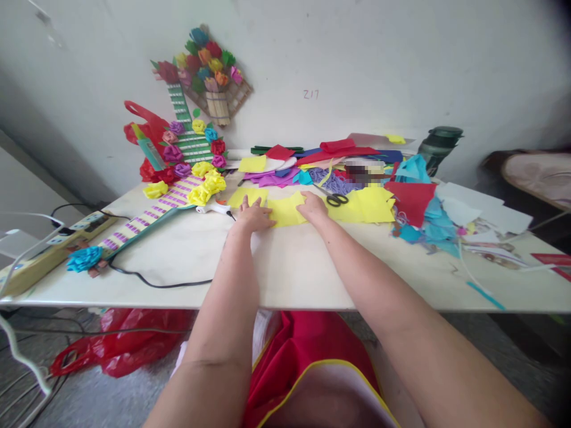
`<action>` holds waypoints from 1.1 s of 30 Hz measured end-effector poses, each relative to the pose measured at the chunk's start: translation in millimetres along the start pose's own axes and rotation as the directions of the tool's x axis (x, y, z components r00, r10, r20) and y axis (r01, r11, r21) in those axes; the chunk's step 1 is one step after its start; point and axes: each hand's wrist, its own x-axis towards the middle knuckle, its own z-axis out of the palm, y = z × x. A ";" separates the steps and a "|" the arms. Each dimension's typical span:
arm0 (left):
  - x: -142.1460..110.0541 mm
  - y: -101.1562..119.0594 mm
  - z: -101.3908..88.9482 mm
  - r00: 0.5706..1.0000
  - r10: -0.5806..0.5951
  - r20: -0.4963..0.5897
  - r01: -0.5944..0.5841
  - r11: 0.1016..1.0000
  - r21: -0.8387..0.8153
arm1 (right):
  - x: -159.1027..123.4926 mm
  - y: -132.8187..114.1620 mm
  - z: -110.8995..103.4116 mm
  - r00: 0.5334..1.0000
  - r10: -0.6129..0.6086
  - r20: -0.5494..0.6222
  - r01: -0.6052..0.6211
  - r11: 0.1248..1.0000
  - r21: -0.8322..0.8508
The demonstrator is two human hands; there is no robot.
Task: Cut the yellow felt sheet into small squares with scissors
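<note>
Between my hands a yellow paper piece (286,210) lies flat on the white table. My left hand (253,215) is open, fingers spread, resting at its left edge and partly over another yellow piece (237,195). My right hand (313,209) has its fingers closed at the right edge of the middle piece, and its fingertips are partly hidden. To the right of that hand lies a larger yellow sheet (368,206). Black-handled scissors (338,200) rest at the upper left of this sheet.
A white glue gun (214,208) and paper-flower decoration (156,211) lie left. Colored paper (272,175) and purple yarn (336,180) are piled behind. Right are blue scraps (439,226) and a dark bottle (439,148). A power strip (53,249) sits at the left edge.
</note>
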 end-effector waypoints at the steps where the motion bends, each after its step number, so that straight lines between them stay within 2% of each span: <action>1: -1.1 0.0 -0.7 1.000 0.000 -0.001 0.000 1.000 -0.002 | -0.3 -0.2 -0.1 1.000 0.000 0.001 0.000 1.000 0.000; 19: 3.3 2.4 -2.0 0.997 -0.046 0.067 0.046 0.999 0.010 | 0.0 1.6 1.6 0.999 -0.051 -0.014 0.051 0.999 -0.008; 25: 12.3 0.1 5.7 0.999 -0.032 0.032 0.030 0.998 0.061 | 0.0 2.1 1.8 0.999 -0.040 -0.013 0.040 0.999 0.006; 33: 8.8 11.8 6.6 0.998 -0.059 0.038 0.053 0.987 0.149 | -1.0 2.3 0.0 0.997 -0.064 -0.036 0.065 0.997 0.038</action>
